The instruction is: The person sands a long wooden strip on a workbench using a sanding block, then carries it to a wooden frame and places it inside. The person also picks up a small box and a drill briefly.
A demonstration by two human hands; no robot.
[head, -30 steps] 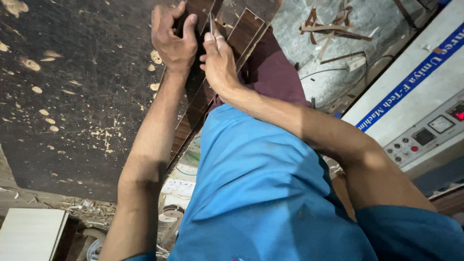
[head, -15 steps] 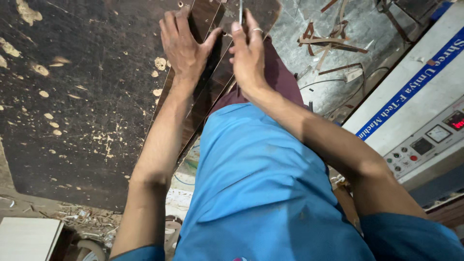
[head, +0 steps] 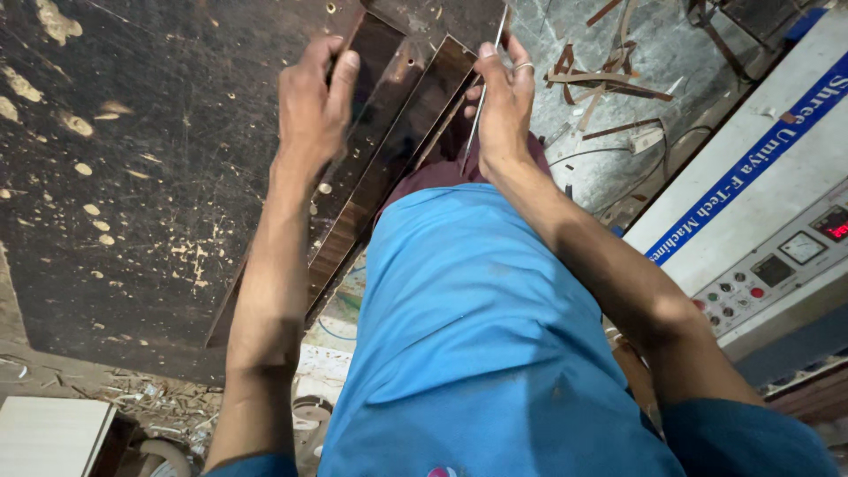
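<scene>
Laminated strips point(head: 389, 150) of dark brown board lie in a small stack along the right edge of the big dark worktable point(head: 132, 177), running from the upper middle of the frame down toward the lower left. My left hand point(head: 314, 102) presses flat on the top of the stack near its upper end, fingers curled over the far edge. My right hand point(head: 503, 97) is closed around a thin metal blade point(head: 486, 84), pinched between thumb and fingers, its edge laid against the side of the rightmost strip.

Risks as I judge them: the blade is narrow and my grip sits close to its working edge, so if it catches on a glue bump or skips off the edging it could run toward my left fingers, which rest just across the same stack. The strips are only held by the weight of my palm; if one slides, the blade could dig into the laminate face and scar it. The stack also overhangs the table edge by my blue shirt point(head: 477, 336), so a hard push might tip a strip to the floor among the offcuts point(head: 609, 79) in the upper right. The white machine with a control panel point(head: 768, 221) stands at the right, well apart from my hands.
</scene>
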